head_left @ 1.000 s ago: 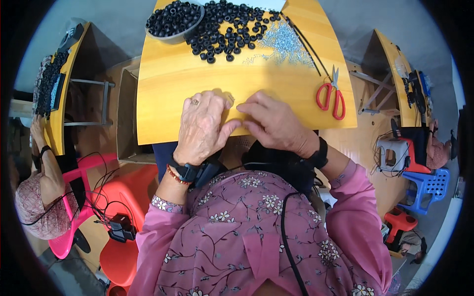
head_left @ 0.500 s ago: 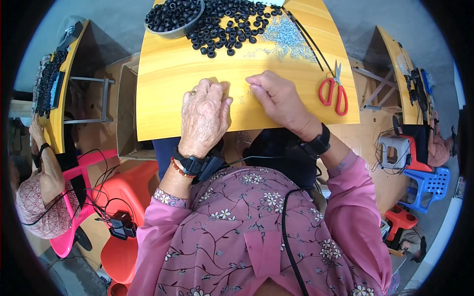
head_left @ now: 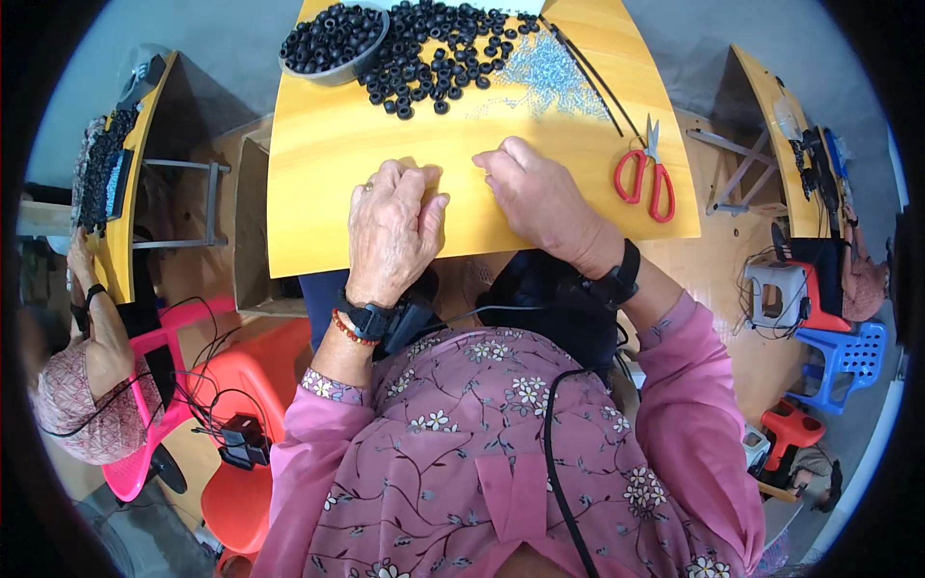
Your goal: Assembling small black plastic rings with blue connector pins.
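Note:
My left hand [head_left: 395,226] is near the front edge of the yellow wood-grain table [head_left: 318,173], its fingers curled down. Whatever lies in its fingertips, if anything, is hidden. Across a short gap, my right hand [head_left: 549,204] has its fingers closed with the tips toward the left hand; nothing I can name shows in it. Beyond both hands, loose black beads [head_left: 438,72] are strewn over the tabletop. A heap of tiny pale-blue beads [head_left: 554,77] lies to their right. Red-handled scissors [head_left: 647,178] rest to the right of my right hand, blades pointing away.
A clear bowl of black beads [head_left: 334,43] stands at the far left. Thin black cords [head_left: 588,72] lie beside the blue heap. Red chairs [head_left: 241,482] and dangling cables are on my left, where another person [head_left: 92,395] sits at a table. A blue stool [head_left: 843,366] is on the right.
My right hand has shifted slightly left and turned, covering the small beads seen below it before. The left hand has moved only a little. The view has tilted slightly.

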`<state>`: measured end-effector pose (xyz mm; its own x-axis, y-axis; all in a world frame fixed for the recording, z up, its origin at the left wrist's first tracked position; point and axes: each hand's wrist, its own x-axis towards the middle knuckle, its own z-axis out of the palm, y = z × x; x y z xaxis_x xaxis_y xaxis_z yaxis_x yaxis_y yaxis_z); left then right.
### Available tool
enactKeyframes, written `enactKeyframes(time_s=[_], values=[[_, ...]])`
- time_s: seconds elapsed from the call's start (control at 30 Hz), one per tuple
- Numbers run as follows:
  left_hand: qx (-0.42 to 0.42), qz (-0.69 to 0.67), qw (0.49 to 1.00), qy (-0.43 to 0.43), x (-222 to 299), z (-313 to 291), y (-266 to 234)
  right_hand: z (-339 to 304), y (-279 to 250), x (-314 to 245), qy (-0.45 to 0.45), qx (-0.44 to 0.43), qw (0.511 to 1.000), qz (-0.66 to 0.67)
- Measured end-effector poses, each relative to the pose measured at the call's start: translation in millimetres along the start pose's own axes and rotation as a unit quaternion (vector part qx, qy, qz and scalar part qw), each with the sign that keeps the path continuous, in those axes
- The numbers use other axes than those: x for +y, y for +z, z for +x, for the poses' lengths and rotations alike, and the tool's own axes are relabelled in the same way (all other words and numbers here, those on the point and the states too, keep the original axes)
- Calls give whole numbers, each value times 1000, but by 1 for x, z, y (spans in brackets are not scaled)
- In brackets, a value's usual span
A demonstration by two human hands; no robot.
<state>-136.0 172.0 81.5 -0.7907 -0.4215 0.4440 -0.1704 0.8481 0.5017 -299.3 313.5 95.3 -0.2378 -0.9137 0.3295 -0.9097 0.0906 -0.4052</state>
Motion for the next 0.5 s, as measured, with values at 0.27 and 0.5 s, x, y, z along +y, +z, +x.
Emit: enactKeyframes(time_s=[0.27, 0.5], values=[[-2, -201, 974, -102, -4, 14, -12, 19, -1, 56, 69, 137, 988, -17], [10, -91, 991, -99, -13, 58, -5, 12, -7, 48, 115, 213, 955, 170]])
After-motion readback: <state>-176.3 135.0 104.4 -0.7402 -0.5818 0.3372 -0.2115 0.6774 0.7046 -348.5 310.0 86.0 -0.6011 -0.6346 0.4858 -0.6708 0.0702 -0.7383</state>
